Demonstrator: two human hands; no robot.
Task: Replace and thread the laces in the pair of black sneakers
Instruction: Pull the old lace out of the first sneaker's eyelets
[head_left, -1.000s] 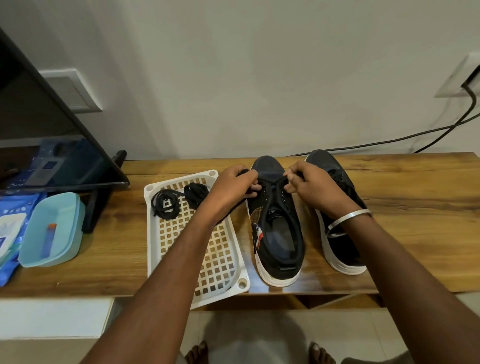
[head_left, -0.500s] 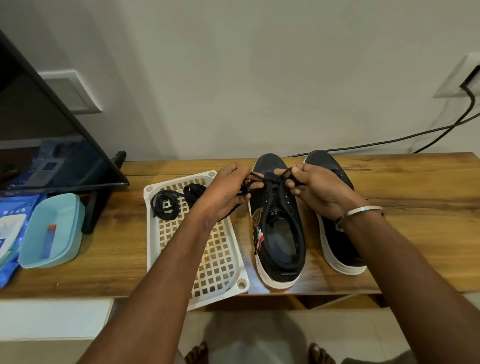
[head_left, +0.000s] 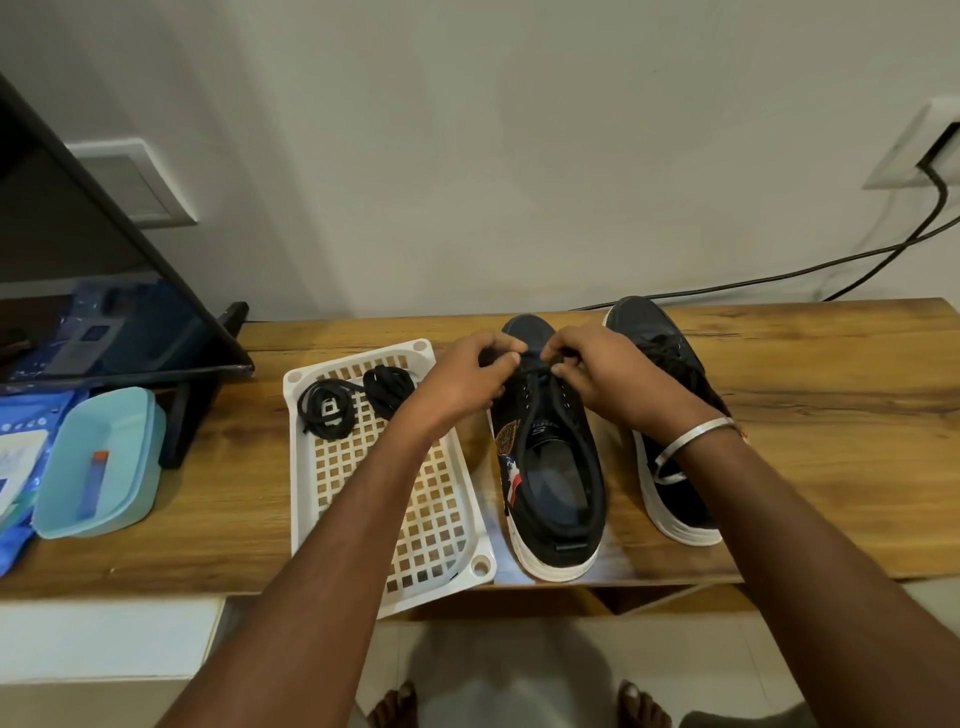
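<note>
On the wooden bench (head_left: 779, 395) by a pale wall, both hands (head_left: 467, 376) pinch a sneaker's lace (head_left: 535, 370).

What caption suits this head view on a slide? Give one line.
Both hands, left and right, pinch a black lace over the left sneaker's front eyelets; spare laces lie in the white basket.

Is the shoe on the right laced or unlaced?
Laced, at least partly: black laces cross the front of the right shoe. The right hand hides its middle, so whether it is fully laced cannot be told.
</note>
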